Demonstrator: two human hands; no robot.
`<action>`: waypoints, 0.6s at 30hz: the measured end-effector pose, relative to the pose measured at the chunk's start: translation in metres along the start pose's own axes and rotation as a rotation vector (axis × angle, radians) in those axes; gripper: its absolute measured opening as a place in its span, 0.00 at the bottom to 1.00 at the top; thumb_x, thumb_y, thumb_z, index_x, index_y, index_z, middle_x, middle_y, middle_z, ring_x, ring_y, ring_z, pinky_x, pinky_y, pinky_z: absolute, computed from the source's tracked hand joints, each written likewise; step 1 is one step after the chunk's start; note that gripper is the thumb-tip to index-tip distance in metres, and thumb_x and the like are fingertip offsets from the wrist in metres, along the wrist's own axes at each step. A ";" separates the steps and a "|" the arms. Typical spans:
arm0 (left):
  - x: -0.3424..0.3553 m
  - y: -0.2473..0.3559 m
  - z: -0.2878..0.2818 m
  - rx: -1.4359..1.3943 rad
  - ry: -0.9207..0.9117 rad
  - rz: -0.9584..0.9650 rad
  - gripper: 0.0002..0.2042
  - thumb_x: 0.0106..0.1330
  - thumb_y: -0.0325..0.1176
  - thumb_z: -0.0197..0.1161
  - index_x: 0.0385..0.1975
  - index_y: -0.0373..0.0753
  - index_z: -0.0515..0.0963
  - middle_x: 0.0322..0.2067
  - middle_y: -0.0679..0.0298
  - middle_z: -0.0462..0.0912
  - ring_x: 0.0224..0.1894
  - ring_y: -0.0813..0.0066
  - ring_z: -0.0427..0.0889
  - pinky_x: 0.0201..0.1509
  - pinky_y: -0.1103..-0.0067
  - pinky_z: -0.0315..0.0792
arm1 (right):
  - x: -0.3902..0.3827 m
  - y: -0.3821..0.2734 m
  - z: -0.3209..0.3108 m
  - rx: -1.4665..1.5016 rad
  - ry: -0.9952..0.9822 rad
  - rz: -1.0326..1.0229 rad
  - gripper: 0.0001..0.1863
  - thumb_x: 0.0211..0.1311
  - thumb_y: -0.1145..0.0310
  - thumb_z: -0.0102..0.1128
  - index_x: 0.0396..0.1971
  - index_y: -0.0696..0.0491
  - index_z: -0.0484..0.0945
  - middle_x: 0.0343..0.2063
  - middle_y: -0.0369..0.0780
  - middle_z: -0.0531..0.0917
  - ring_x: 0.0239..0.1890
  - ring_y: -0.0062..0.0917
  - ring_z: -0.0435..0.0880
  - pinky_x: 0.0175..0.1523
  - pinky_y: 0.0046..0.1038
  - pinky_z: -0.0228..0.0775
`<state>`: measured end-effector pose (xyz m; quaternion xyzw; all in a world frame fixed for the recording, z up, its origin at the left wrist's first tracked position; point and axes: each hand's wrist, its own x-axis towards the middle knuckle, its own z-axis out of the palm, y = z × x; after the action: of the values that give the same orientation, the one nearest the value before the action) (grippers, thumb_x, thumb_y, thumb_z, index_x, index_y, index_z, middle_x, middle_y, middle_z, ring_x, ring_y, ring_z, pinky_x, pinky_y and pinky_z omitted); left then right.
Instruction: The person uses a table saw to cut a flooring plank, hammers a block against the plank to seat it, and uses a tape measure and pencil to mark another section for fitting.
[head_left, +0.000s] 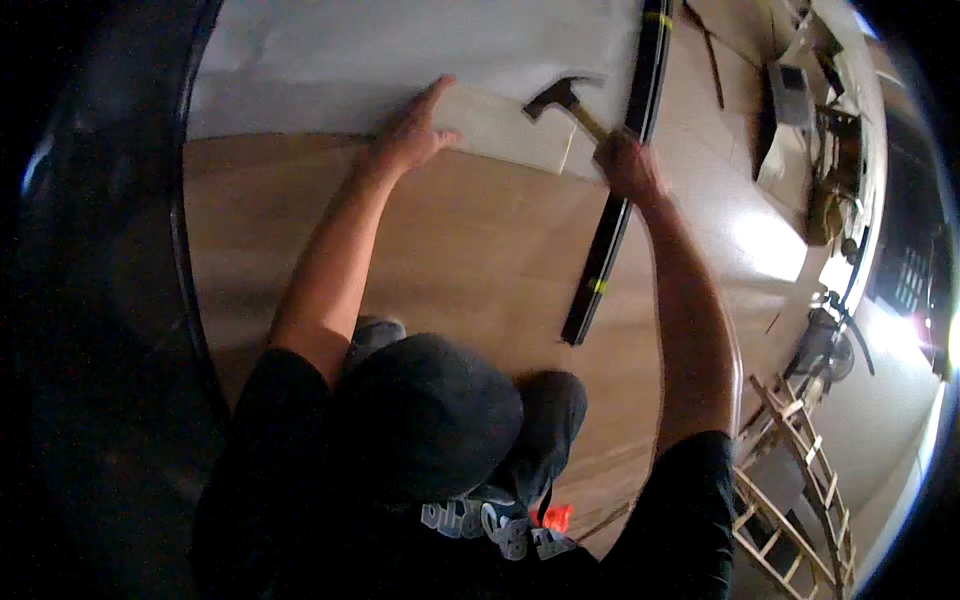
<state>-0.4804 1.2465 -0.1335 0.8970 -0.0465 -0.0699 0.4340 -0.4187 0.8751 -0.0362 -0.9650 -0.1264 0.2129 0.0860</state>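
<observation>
My right hand [630, 170] is closed around the handle of a claw hammer [558, 95]. The hammer's head is held above a pale rectangular board [515, 135] at the edge of the wood-look flooring [480, 230]. At the board's left end is my left hand [412, 135], its thumb and forefinger stretched apart and nothing in its grasp. Whether its other fingers press on the floor is hard to make out. A long black bar [605, 245] with yellow marks lies on the floor, passing just under my right hand.
Whitish sheeting [420, 50] covers the floor beyond the planks. A dark wall edge [183, 200] runs along the left. To the right stand a wooden ladder [800, 440] and a fan [825, 340]. A small orange-red object [556, 517] lies near my knees.
</observation>
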 end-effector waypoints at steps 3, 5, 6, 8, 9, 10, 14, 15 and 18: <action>0.005 0.003 -0.003 -0.044 -0.056 -0.057 0.43 0.59 0.41 0.74 0.73 0.47 0.56 0.68 0.49 0.67 0.69 0.50 0.67 0.72 0.63 0.65 | 0.039 -0.009 -0.066 -0.149 0.088 -0.130 0.17 0.69 0.52 0.53 0.47 0.48 0.77 0.35 0.49 0.85 0.40 0.48 0.86 0.40 0.49 0.79; 0.003 -0.004 -0.007 -0.009 -0.004 -0.032 0.44 0.59 0.40 0.76 0.73 0.48 0.56 0.68 0.49 0.67 0.70 0.50 0.66 0.72 0.63 0.64 | 0.055 -0.055 -0.110 -0.447 0.177 -0.209 0.18 0.72 0.56 0.50 0.57 0.43 0.73 0.38 0.49 0.86 0.42 0.47 0.86 0.45 0.50 0.80; 0.008 -0.002 0.001 -0.014 0.009 0.007 0.44 0.59 0.40 0.76 0.73 0.48 0.56 0.68 0.49 0.68 0.70 0.50 0.67 0.72 0.63 0.64 | 0.074 -0.029 -0.104 -0.622 0.232 -0.283 0.21 0.71 0.59 0.50 0.62 0.42 0.71 0.40 0.46 0.87 0.42 0.42 0.88 0.46 0.49 0.81; 0.011 0.000 0.009 -0.022 -0.005 0.032 0.43 0.59 0.41 0.75 0.72 0.48 0.56 0.67 0.49 0.68 0.69 0.50 0.67 0.72 0.63 0.65 | 0.092 -0.008 -0.071 -0.581 0.028 -0.141 0.20 0.71 0.61 0.52 0.62 0.32 0.74 0.37 0.41 0.86 0.41 0.37 0.87 0.39 0.41 0.81; 0.011 0.003 0.005 -0.024 -0.028 0.027 0.43 0.59 0.41 0.75 0.72 0.48 0.56 0.67 0.49 0.68 0.69 0.50 0.67 0.72 0.63 0.65 | 0.089 -0.015 -0.069 -0.611 -0.074 -0.099 0.21 0.70 0.62 0.53 0.62 0.28 0.75 0.36 0.39 0.86 0.40 0.36 0.87 0.37 0.39 0.81; 0.003 -0.006 -0.006 0.001 -0.028 -0.009 0.43 0.59 0.41 0.75 0.72 0.48 0.56 0.67 0.49 0.68 0.69 0.50 0.67 0.72 0.63 0.65 | 0.081 -0.087 -0.092 -0.728 -0.181 -0.144 0.22 0.71 0.62 0.52 0.62 0.26 0.74 0.36 0.39 0.86 0.41 0.36 0.87 0.39 0.39 0.81; 0.008 0.004 -0.001 -0.033 -0.037 0.017 0.43 0.59 0.41 0.75 0.72 0.47 0.56 0.68 0.49 0.67 0.69 0.49 0.67 0.72 0.62 0.65 | 0.088 -0.101 -0.143 -1.051 -0.133 -0.178 0.19 0.70 0.59 0.53 0.59 0.29 0.77 0.38 0.37 0.87 0.44 0.37 0.87 0.41 0.41 0.81; 0.007 -0.004 0.000 -0.036 -0.004 0.076 0.43 0.59 0.41 0.75 0.72 0.46 0.56 0.68 0.49 0.67 0.69 0.49 0.67 0.72 0.63 0.65 | 0.090 -0.117 -0.158 -1.031 -0.169 -0.114 0.17 0.71 0.57 0.52 0.56 0.36 0.79 0.39 0.38 0.87 0.44 0.37 0.87 0.41 0.39 0.81; 0.008 -0.009 0.004 -0.023 -0.011 0.110 0.45 0.60 0.41 0.74 0.74 0.46 0.52 0.70 0.48 0.64 0.70 0.49 0.65 0.73 0.62 0.63 | 0.110 -0.078 -0.152 -0.718 0.187 -0.046 0.16 0.71 0.59 0.50 0.54 0.41 0.79 0.41 0.40 0.87 0.45 0.38 0.87 0.43 0.39 0.81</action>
<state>-0.4730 1.2481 -0.1436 0.8877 -0.0974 -0.0515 0.4471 -0.2727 0.9635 0.0740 -0.9459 -0.2063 0.0639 -0.2422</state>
